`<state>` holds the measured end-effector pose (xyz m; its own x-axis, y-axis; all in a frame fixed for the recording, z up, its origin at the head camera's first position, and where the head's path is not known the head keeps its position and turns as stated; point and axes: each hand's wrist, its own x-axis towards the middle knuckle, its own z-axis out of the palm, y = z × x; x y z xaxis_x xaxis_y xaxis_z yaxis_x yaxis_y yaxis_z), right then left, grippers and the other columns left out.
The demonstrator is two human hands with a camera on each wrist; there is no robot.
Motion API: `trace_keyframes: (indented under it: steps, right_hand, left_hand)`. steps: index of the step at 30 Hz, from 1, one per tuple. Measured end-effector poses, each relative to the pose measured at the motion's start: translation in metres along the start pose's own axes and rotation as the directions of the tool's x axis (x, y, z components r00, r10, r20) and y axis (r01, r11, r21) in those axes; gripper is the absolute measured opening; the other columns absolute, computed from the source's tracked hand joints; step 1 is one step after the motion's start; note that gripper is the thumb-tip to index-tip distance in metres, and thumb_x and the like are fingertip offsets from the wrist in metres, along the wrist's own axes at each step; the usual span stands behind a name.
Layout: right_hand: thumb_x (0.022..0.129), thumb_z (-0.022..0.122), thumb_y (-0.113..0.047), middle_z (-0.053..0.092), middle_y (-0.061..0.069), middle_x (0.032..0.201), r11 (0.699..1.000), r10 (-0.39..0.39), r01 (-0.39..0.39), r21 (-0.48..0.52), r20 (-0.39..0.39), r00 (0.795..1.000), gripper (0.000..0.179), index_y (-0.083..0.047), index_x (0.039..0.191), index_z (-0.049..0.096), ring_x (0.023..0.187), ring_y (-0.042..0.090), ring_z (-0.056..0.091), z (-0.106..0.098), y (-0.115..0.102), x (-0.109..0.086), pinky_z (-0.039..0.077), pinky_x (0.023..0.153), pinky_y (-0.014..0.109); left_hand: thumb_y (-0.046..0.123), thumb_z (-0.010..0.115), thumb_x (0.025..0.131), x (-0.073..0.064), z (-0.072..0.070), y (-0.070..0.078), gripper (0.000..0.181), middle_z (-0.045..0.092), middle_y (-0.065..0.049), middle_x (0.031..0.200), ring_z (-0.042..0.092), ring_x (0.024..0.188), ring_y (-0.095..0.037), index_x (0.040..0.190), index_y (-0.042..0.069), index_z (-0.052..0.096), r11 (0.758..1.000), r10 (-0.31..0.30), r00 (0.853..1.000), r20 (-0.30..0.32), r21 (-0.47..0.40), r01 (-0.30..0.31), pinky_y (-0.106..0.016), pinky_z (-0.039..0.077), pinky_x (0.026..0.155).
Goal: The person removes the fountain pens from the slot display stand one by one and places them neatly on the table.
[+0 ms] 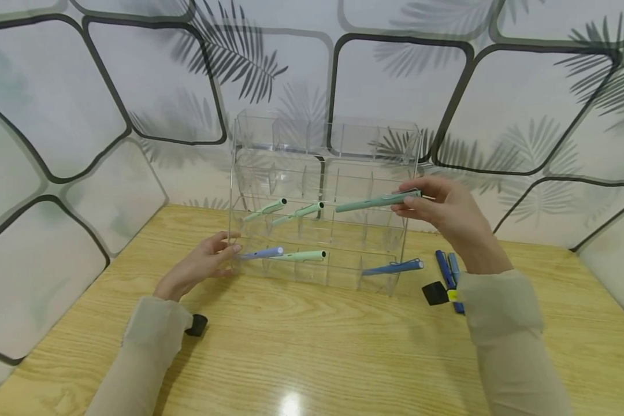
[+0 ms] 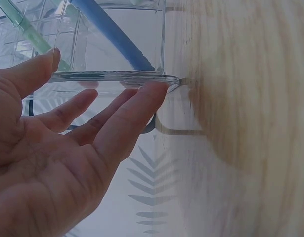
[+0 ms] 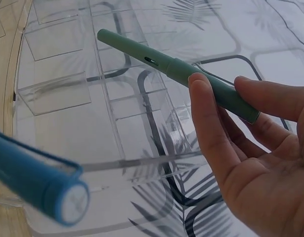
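Observation:
My right hand (image 1: 444,211) pinches a dark green fountain pen (image 3: 137,52) by its clipped cap end, with the barrel pointing left before a clear acrylic pen rack (image 1: 317,277). At the rack's left side, my left hand (image 1: 200,263) touches the side panel (image 2: 112,76) with loosely extended fingers. Two light green pens (image 1: 265,209) lean in a middle tier. Down in the bottom tier are a lilac pen (image 1: 262,253), a pale green pen (image 1: 304,255) and a blue pen (image 1: 395,267) at the right end.
Several blue pens (image 1: 445,268) lie on the wooden table (image 1: 301,341) right of the rack, partly hidden by my right sleeve. A patterned wall (image 1: 275,58) stands behind the rack. Black wrist devices (image 1: 435,293) hang by both cuffs.

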<state>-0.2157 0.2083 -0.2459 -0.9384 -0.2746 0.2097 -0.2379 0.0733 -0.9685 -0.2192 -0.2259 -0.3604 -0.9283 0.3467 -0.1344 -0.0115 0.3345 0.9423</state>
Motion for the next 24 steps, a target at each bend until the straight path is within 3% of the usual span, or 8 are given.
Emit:
trace_keyframes:
  steps: [11,17,24]
  right_hand:
    - [0.098,0.064,0.002,0.067,0.011,0.108,0.981,-0.090,0.093,0.171,-0.028,0.996,0.019,0.004,0.116,0.070,0.090,0.018,0.073,-0.017,0.011,-0.021,0.059,0.088,0.031]
    - [0.099,0.062,0.004,0.067,0.012,0.109,0.967,-0.108,0.116,0.226,-0.048,0.993,0.019,0.006,0.116,0.070,0.088,0.019,0.073,-0.025,0.018,-0.030,0.060,0.085,0.030]
    - [0.101,0.053,0.009,0.068,0.013,0.107,0.946,-0.191,0.190,0.264,-0.022,0.981,0.022,0.008,0.117,0.068,0.089,0.021,0.073,-0.034,0.026,-0.037,0.060,0.084,0.033]
  left_hand:
    - [0.023,0.046,0.111,-0.001,0.000,0.001,0.059,0.031,-0.037,0.147,0.041,0.133,-0.050,0.156,-0.006,0.022,1.000,-0.003,1.000,0.009,0.005,0.003,-0.050,0.050,0.102]
    - [0.023,0.046,0.111,-0.001,0.000,0.002,0.059,0.031,-0.037,0.147,0.040,0.134,-0.050,0.156,-0.006,0.022,1.000,-0.001,1.000,0.009,0.003,0.001,-0.051,0.049,0.103]
    - [0.022,0.046,0.111,0.000,0.000,0.000,0.058,0.034,-0.038,0.144,0.044,0.131,-0.050,0.156,-0.007,0.023,1.000,0.003,1.000,-0.001,0.011,-0.003,-0.050,0.050,0.102]
